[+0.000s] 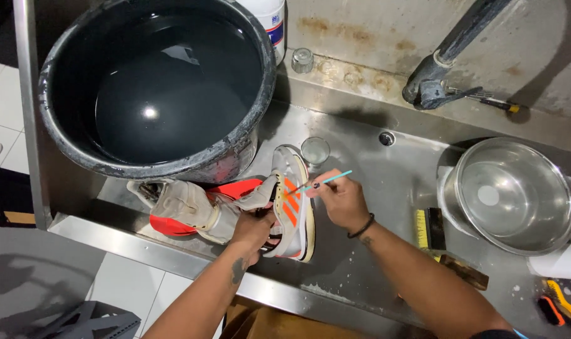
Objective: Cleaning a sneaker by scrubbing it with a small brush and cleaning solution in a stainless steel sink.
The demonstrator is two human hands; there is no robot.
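Note:
My left hand [253,227] grips a white sneaker with orange stripes [293,207], holding it on edge in the steel sink [361,276]. My right hand [339,199] pinches a thin teal brush [328,181] whose tip touches the shoe's striped side. A second white and orange shoe [191,212] lies on its side to the left, against the base of the bucket.
A large black bucket [154,88] of water fills the sink's left end. A small glass [315,150] stands behind the shoe. A steel bowl [511,194] sits at right, a yellow-bristled scrub brush [431,229] beside it. The tap [445,59] rises at the back.

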